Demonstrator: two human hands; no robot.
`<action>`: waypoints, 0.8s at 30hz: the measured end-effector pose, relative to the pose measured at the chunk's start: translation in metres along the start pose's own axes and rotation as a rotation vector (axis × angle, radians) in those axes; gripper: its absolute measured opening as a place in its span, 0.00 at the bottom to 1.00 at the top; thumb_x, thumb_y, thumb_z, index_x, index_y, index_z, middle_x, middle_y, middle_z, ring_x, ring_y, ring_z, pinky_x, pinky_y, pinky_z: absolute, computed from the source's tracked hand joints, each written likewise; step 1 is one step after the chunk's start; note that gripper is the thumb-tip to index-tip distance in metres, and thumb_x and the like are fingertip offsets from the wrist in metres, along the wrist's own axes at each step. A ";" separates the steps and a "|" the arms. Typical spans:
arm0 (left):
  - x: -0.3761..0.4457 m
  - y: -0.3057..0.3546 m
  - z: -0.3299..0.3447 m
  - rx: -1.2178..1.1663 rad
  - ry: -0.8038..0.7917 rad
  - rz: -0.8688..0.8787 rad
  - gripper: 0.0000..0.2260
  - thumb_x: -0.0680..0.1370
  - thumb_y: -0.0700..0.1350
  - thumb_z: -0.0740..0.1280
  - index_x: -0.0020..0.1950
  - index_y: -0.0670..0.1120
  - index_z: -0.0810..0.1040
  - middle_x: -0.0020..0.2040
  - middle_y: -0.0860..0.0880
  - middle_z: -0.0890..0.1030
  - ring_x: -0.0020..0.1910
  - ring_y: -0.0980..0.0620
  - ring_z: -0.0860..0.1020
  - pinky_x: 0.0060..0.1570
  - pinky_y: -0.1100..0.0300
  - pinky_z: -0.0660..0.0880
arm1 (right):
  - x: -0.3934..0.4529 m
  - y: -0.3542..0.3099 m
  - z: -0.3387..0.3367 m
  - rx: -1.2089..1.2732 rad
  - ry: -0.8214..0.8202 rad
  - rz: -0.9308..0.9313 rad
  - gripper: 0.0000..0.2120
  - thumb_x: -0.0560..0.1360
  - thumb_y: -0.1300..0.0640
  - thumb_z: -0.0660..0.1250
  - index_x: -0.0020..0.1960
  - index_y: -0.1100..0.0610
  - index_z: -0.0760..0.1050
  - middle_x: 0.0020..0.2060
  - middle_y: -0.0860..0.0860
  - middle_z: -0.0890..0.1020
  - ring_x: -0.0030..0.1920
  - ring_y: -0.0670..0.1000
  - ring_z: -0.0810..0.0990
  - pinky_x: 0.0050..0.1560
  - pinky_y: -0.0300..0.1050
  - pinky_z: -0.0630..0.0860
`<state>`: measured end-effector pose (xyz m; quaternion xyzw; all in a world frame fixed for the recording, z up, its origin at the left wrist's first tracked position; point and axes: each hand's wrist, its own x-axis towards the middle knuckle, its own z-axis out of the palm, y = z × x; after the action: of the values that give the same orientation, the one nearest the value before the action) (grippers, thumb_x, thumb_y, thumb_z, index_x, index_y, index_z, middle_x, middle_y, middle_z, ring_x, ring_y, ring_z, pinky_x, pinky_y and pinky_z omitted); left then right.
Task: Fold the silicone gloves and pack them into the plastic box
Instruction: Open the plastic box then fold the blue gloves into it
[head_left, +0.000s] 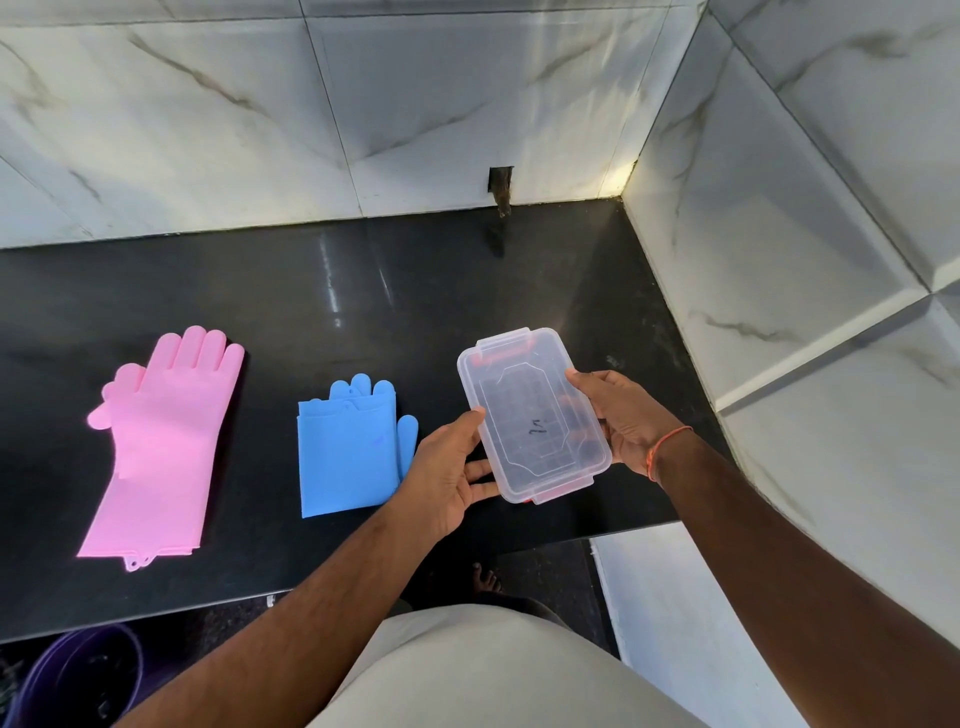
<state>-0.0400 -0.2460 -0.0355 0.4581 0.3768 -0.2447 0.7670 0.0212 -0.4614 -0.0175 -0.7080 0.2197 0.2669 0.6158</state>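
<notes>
- Head view: both hands, left (451, 467) and right (618, 415), hold the clear box (535, 415) by its long sides just above the surface (363, 291), each grip wrapped on an edge.
- Box looks light, stiff and kinda slick, so hold the rims.
- Blue gloves (349, 447) lie folded and pink gloves (156, 441) flat; floppy, probably grippy, so pinch the folds.

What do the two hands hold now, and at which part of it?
Both hold the clear plastic box by its long sides: the left hand on the left edge, the right hand on the right edge.
</notes>
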 end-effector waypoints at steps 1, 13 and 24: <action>0.000 0.000 0.000 0.002 -0.008 0.002 0.17 0.85 0.53 0.70 0.73 0.50 0.78 0.66 0.46 0.86 0.62 0.37 0.87 0.64 0.31 0.81 | 0.000 0.000 0.000 0.001 0.003 0.000 0.21 0.83 0.44 0.69 0.67 0.59 0.76 0.57 0.58 0.87 0.58 0.64 0.86 0.60 0.68 0.83; 0.008 -0.002 -0.002 0.096 -0.009 0.078 0.17 0.82 0.60 0.72 0.66 0.53 0.77 0.63 0.50 0.87 0.59 0.40 0.88 0.59 0.34 0.84 | -0.002 0.003 0.004 -0.015 0.019 -0.076 0.19 0.82 0.43 0.70 0.62 0.57 0.78 0.55 0.55 0.87 0.57 0.61 0.86 0.62 0.64 0.83; 0.015 0.006 -0.009 0.336 0.104 0.210 0.09 0.85 0.55 0.70 0.63 0.55 0.78 0.64 0.53 0.85 0.63 0.51 0.84 0.60 0.42 0.85 | -0.019 0.003 -0.023 -0.025 0.040 -0.239 0.22 0.83 0.40 0.66 0.66 0.57 0.78 0.59 0.57 0.86 0.62 0.61 0.84 0.70 0.64 0.77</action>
<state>-0.0302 -0.2356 -0.0475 0.6283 0.3201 -0.1987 0.6807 0.0079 -0.4849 -0.0050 -0.7421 0.1427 0.1801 0.6297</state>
